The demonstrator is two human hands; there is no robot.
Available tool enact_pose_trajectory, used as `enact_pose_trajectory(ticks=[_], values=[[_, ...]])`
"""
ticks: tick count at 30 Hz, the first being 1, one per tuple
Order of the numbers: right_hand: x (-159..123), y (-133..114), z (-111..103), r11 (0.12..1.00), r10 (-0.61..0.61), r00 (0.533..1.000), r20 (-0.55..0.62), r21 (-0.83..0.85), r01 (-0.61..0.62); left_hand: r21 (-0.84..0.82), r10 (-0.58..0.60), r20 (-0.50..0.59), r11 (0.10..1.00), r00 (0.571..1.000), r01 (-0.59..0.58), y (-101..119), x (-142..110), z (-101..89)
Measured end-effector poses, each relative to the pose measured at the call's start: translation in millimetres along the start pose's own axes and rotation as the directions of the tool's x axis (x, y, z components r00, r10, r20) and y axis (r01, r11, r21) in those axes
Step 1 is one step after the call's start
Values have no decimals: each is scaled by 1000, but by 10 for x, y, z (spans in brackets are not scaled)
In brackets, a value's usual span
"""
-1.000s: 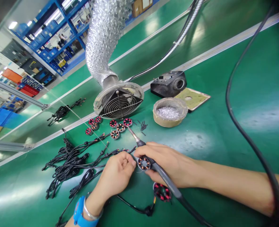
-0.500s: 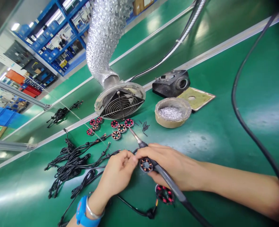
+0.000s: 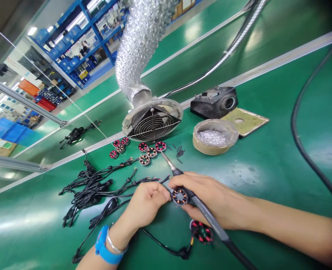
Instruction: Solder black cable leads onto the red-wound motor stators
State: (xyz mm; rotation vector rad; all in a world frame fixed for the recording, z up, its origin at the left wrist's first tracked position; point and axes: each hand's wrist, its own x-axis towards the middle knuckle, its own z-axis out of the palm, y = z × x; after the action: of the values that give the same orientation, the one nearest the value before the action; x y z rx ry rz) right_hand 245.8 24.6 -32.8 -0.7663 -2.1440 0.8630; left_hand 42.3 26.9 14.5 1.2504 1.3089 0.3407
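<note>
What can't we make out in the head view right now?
All in the head view:
- Left hand: anything inside its pinch, hidden by the hand itself.
- Soldering iron: its cord's far end, cut off by the bottom edge.
- Silver duct: upper end, cut off by the top edge.
- Blue shelving: contents, too small and blurred.

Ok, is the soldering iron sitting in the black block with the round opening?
No, the right hand is gripping the soldering iron, apart from the black block.

No lettering, label, brand, number or sign is legible anywhere, upper left to lower right of frame.
</note>
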Motion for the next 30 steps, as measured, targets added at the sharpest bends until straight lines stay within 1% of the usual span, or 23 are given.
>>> enact_pose_trajectory(ticks=[2, 4, 6, 8, 10, 11, 12, 13, 14, 15, 16, 17, 18, 20, 22, 24, 26, 28, 30], values=[[-2, 0, 4, 1000, -5, 1000, -8, -14, 5, 32, -12, 7, 999, 1000, 11, -7, -29, 7], [-5, 1, 19, 1000, -23, 1000, -15, -21, 23, 164, -30, -8, 986, 1000, 31, -25, -83, 25], [-8, 2, 40, 999, -40, 999, -18, -22, 40, 277, -23, -36, 960, 999, 32, -50, -141, 57], [-9, 3, 58, 999, -47, 999, -24, -28, 46, 277, -11, -29, 961, 1000, 18, -74, -178, 77], [-5, 3, 57, 998, -57, 998, -30, -43, 55, 200, -25, 5, 980, 1000, 23, -87, -189, 62], [-1, 3, 46, 997, -58, 998, -32, -58, 57, 181, -22, 1, 983, 1000, 21, -89, -188, 42], [3, 3, 29, 995, -62, 997, -35, -74, 60, 200, -2, -36, 980, 999, 9, -90, -182, 20], [8, 3, 7, 994, -64, 997, -44, -94, 60, 264, 41, -102, 964, 994, -13, -91, -173, -2], [13, 3, -19, 992, -64, 996, -57, -116, 57, 366, 109, -177, 930, 978, -37, -95, -159, -18], [17, 4, -46, 989, -63, 996, -69, -139, 53, 486, 189, -235, 873, 953, -53, -103, -141, -29], [21, 6, -73, 986, -63, 995, -74, -161, 50, 598, 263, -266, 800, 928, -55, -114, -119, -33], [25, 11, -99, 982, -63, 996, -66, -184, 50, 683, 313, -271, 728, 910, -47, -129, -95, -32], [29, 18, -120, 978, -61, 997, -54, -204, 49, 739, 333, -258, 672, 907, -36, -144, -71, -26], [37, 32, -147, 974, -56, 998, -16, -222, 52, 787, 326, -235, 617, 916, -18, -167, -38, -9], [46, 37, -151, 978, -58, 998, -25, -201, 52, 785, 333, -231, 619, 914, -27, -168, -40, 12], [57, 18, -133, 989, -40, 995, -93, -147, 26, 745, 349, -217, 663, 911, -76, -141, -85, 37], [69, -33, -102, 998, 8, 987, -161, -59, -17, 683, 352, -203, 719, 914, -125, -97, -157, 64], [82, -110, -68, 999, 43, 981, -187, 28, -39, 632, 344, -193, 760, 919, -152, -55, -231, 79], [96, -195, -39, 997, 42, 979, -198, 78, -27, 605, 373, -169, 770, 912, -203, -32, -281, 74]])
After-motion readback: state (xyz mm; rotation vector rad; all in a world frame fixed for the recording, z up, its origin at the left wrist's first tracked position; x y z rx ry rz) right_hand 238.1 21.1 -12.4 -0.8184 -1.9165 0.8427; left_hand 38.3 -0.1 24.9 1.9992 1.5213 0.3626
